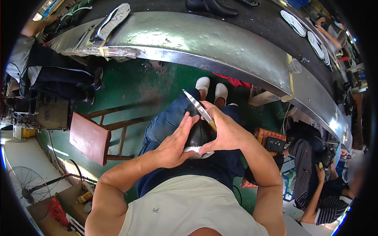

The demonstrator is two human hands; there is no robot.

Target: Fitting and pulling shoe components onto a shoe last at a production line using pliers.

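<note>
Pale shirt point(189, 208) fills the lower edge at six o'clock, and both bare forearms rise from it toward the middle. Left hand point(173, 145) is curled around the black shoe point(199, 133), its fingers wrapped over the upper from the nine o'clock side and its thumb pressed along the white sole edge. Right hand point(226, 131) closes on the shoe from three o'clock, fingers folded against the leather, and also pinches a flat metal blade point(197, 105) with a yellowish handle; the blade points up toward eleven o'clock, past the shoe's top. Both hands and the shoe sit over the lap, on dark blue trousers point(165, 126), at the picture's centre. White shoes point(212, 87) on the person's feet show just beyond, at twelve o'clock.

Outward, a red-topped wooden stool point(89, 137) stands on the green floor point(126, 82) at nine o'clock. A long metal conveyor point(197, 39) arcs across from ten to two o'clock, carrying soles point(114, 19) and dark shoes. A fan point(27, 183) sits at eight o'clock. Another person in a striped top point(325, 204) crouches at four o'clock, and someone in dark trousers sits at ten o'clock.
</note>
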